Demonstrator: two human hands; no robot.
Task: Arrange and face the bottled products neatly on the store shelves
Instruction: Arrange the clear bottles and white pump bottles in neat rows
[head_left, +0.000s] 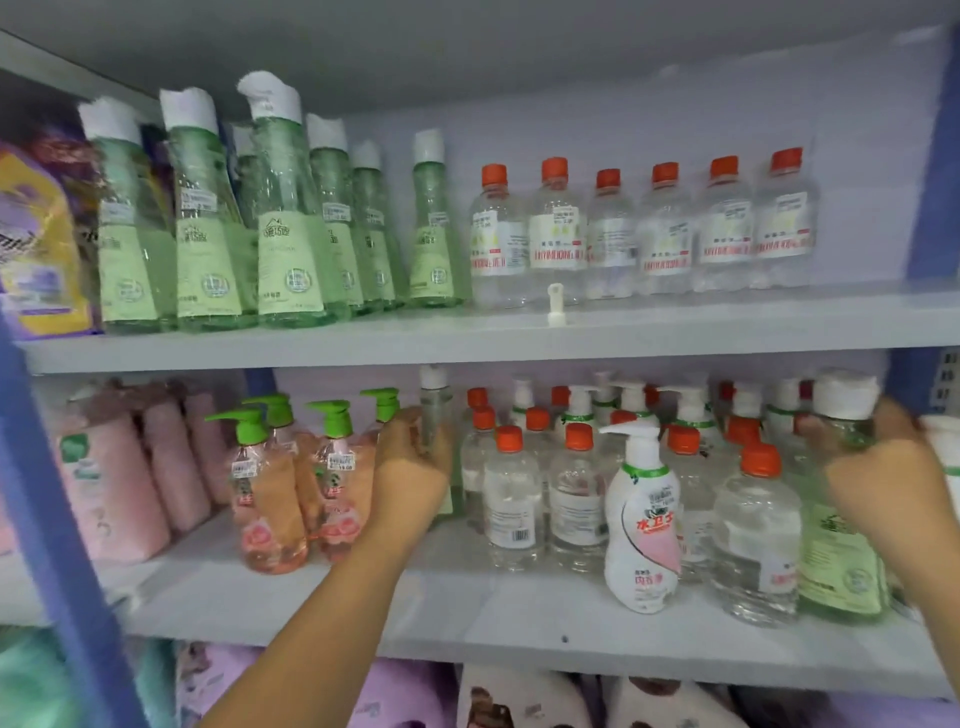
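Shelves first: the top shelf (467, 338) looks close to done. Its green bottles (291, 228) stand in a loose group at the left, some leaning and overlapping, while the clear bottles (670, 223) with orange caps make a fairly even row to the right, labels forward. A small white cap (555, 304) sits alone at the front edge — a stray to be cleared.

The middle shelf (467, 608) is where work remains, I judge. Pink pump bottles (270, 499) cluster at the left beside pink packs (119, 478); the right half is a mixed crowd of orange-capped clear bottles (576, 493), white pump bottles at the back, and one white pump bottle (644, 525) standing forward among them, out of its group. Several labels face sideways.

The left hand (410, 462) is wrapped around a slim green-tinted bottle (435, 415) standing upright between the pink pumps and the clear bottles. The right hand (883, 467) is closed on a green bottle with a white cap (844, 545) at the far right of the same shelf — both seem misplaced stock that belongs above.
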